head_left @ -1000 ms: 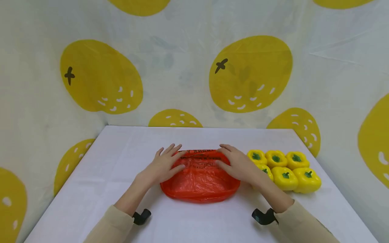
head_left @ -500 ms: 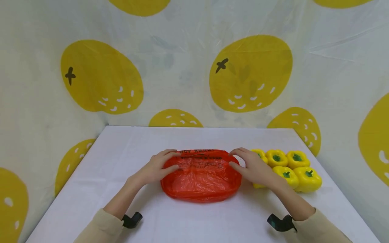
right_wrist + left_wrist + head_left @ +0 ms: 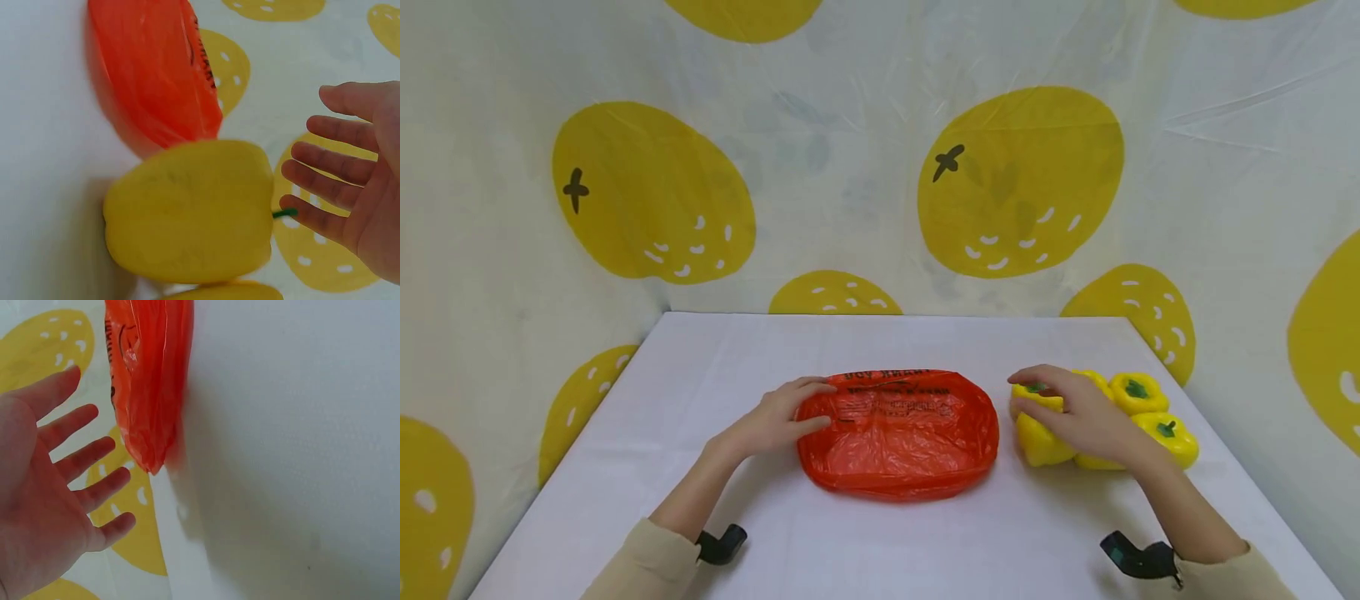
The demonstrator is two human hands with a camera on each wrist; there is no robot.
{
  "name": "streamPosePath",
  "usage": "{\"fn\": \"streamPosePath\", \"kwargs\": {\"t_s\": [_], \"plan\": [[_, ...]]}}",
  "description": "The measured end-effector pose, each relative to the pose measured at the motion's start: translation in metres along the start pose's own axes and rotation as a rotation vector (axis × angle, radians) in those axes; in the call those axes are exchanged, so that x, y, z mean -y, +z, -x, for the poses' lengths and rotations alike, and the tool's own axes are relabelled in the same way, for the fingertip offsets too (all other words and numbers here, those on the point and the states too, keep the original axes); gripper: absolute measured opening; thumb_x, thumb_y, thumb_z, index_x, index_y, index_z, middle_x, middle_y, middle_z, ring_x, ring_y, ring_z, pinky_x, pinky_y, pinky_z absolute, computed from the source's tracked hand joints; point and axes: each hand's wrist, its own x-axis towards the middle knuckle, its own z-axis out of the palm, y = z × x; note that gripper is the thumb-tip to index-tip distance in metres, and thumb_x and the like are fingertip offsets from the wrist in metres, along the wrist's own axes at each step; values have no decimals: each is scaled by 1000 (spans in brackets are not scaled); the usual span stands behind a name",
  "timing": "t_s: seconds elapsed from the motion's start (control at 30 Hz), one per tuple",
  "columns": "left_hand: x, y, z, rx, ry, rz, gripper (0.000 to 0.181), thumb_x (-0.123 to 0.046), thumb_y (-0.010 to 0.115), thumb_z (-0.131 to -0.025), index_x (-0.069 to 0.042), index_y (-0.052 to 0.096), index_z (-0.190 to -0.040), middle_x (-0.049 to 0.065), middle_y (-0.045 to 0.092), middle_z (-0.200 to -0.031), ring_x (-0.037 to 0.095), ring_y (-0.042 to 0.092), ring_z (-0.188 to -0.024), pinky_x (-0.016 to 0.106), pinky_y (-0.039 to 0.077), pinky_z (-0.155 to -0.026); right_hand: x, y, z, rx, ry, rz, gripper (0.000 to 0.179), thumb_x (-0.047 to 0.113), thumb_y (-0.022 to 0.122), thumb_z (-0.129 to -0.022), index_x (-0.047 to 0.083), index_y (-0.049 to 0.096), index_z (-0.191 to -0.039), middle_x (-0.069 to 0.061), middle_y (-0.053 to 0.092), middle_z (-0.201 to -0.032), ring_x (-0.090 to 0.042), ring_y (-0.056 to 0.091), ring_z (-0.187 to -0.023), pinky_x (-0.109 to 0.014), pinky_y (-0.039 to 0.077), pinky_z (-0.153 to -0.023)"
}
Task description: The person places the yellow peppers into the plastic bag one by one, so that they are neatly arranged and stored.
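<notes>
A red plastic bag (image 3: 898, 442) with dark lettering near its top sits mid-table. At its left side hovers my left hand (image 3: 775, 421); in the left wrist view the fingers (image 3: 84, 459) are spread and apart from the bag. My right hand (image 3: 1086, 412) is above a group of yellow bell peppers with green stems. One yellow bell pepper (image 3: 190, 212) fills much of the right wrist view, with the right fingers (image 3: 325, 156) extended beyond its stem end, holding nothing. In the head view the hand hides part of the peppers.
A white cloth covers the table (image 3: 722, 350). Behind it hangs a pale curtain (image 3: 835, 167) printed with large yellow fruits. More yellow bell peppers (image 3: 1167, 435) stand close together at the right. Each wrist carries a black camera mount (image 3: 722, 546).
My right hand has moved right, from the bag's right side to over the peppers. The left hand has drawn back slightly to the left. The bag now stands uncovered on its right.
</notes>
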Motion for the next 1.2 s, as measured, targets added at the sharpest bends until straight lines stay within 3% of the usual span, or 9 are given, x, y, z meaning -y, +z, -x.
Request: {"fn": "streamPosePath", "kwargs": {"t_s": [0.13, 0.27, 0.37, 0.57, 0.73, 0.8, 1.0, 1.07, 1.2], "plan": [[6, -1, 1, 64, -73, 5, 58, -36, 69, -97, -12, 55, -147, 15, 43, -156, 40, 38, -142, 74, 29, -109, -10, -11, 10, -39, 9, 6, 32, 24, 66, -102, 7, 66, -129, -7, 68, -126, -30, 63, -115, -42, 56, -94], [13, -3, 2, 96, -74, 2, 60, -35, 72, -95, -13, 54, -148, 16, 41, -158, 41, 36, -143, 74, 30, -108, -20, -23, 20, -81, 41, 18, 32, 23, 67, -102, 8, 66, -130, -8, 69, -126, -27, 65, -111, -19, 53, -90], [17, -4, 2, 106, -67, 2, 61, -34, 73, -94, -14, 53, -149, 15, 39, -159, 41, 34, -145, 72, 32, -108, -25, -32, 26, -107, 67, 32, 31, 22, 67, -102, 10, 66, -131, -8, 69, -125, -19, 66, -107, -12, 49, -86], [21, -5, 6, 110, -59, -14, 67, -36, 76, -91, -13, 52, -150, 15, 38, -161, 41, 33, -146, 74, 30, -109, -38, -45, 37, -139, 73, 46, 30, 20, 67, -102, 8, 66, -130, -13, 69, -123, 9, 57, -102, -6, 46, -83], [20, -5, 13, 137, -71, -22, 74, -39, 78, -89, -11, 50, -152, 17, 36, -161, 43, 30, -147, 77, 25, -108, -52, -55, 50, -164, 127, 72, 32, 21, 70, -100, 9, 65, -129, -14, 69, -122, 11, 58, -97, -4, 45, -80], [19, -4, 14, 149, -79, -36, 76, -41, 77, -89, -11, 49, -153, 16, 36, -161, 42, 29, -148, 77, 25, -109, -58, -60, 58, -173, 156, 69, 35, 22, 72, -98, 9, 65, -130, -10, 69, -122, 12, 58, -95, -4, 44, -78], [19, -2, 14, 182, -103, -59, 79, -43, 78, -87, -14, 47, -154, 15, 35, -162, 42, 26, -149, 75, 24, -110, -79, -70, 77, -210, 169, 18, 46, 16, 77, -94, 5, 60, -135, 23, 56, -125, 19, 48, -105, -1, 42, -79], [19, -1, 14, 195, -126, -63, 82, -45, 79, -86, -16, 46, -155, 13, 34, -163, 41, 25, -150, 75, 24, -110, -86, -72, 83, -197, 178, 8, 50, 15, 77, -94, 3, 57, -138, 18, 53, -130, 19, 44, -108, 0, 41, -79], [19, 2, 13, 218, -163, -82, 85, -46, 81, -85, -19, 44, -157, 10, 31, -165, 40, 22, -151, 73, 23, -112, -98, -75, 91, -123, 281, -3, 63, 21, 75, -96, -2, 45, -146, -15, 47, -145, 19, 41, -103, -1, 42, -76]]}}
